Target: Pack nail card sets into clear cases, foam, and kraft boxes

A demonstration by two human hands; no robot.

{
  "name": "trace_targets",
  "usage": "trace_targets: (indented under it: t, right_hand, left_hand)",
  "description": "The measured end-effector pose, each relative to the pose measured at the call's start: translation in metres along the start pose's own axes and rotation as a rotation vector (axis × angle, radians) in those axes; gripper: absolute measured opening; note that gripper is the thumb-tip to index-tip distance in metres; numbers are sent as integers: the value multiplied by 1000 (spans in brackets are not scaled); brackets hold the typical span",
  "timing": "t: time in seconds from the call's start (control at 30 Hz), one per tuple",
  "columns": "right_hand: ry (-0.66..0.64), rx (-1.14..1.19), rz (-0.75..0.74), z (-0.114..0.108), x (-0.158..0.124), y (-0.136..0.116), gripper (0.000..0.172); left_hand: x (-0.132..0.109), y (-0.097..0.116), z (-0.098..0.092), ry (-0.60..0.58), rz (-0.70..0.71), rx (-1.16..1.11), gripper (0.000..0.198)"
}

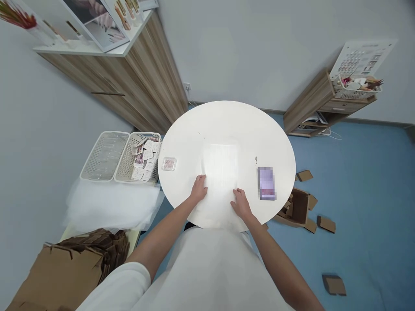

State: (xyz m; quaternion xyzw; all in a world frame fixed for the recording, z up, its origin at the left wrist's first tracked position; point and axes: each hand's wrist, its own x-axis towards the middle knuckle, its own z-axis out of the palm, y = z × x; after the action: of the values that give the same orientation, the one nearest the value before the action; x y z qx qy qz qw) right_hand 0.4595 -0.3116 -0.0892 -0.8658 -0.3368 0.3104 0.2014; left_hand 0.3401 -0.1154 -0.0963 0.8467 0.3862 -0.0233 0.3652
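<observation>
A thin translucent white sheet (221, 166), which looks like plastic or a flat bag, lies on the round white table (227, 116). My left hand (199, 190) is at the sheet's left edge, with fingers and thumb curled on it. At the right edge, my right hand (241, 204) holds it in the same way, a little closer to me. The sheet's near part blends into the tabletop, so its lower edge is hard to make out. A small clear box (169, 163) with pinkish contents sits at the table's left side. Right of my right hand lies a blurred purple rectangular item (266, 183).
Left of the table stand a white basket (121, 172) with printed cards and another basket (92, 172) with clear items. Nearer are a pile of translucent sheets (112, 205) and flattened cardboard (61, 272). An open carton (300, 205) and cardboard pieces lie on the floor at right.
</observation>
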Motion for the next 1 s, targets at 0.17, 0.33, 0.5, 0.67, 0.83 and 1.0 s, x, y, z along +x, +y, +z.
trace_targets:
  t: [0.17, 0.33, 0.5, 0.67, 0.83, 1.0]
  right_hand:
    - [96, -222, -57, 6, -12, -5, 56]
    - [1, -307, -232, 19, -21, -14, 53]
    - [-40, -340, -207, 30, -18, -18, 54]
    - [-86, -355, -186, 22, -11, -18, 56]
    - [-115, -371, -192, 16, -9, -18, 58]
    - [-120, -369, -188, 15, -10, -17, 59]
  left_hand:
    - [-8, 6, -2, 84, -35, 176, 58]
    - [-48, 6, 0, 59, 92, 244, 53]
    - [-72, -3, 10, -101, 167, 229, 51]
    - [-57, 1, 8, -169, 121, 293, 54]
    - [-52, 5, 6, -155, 117, 252, 55]
    - [-55, 5, 7, -155, 122, 205, 55]
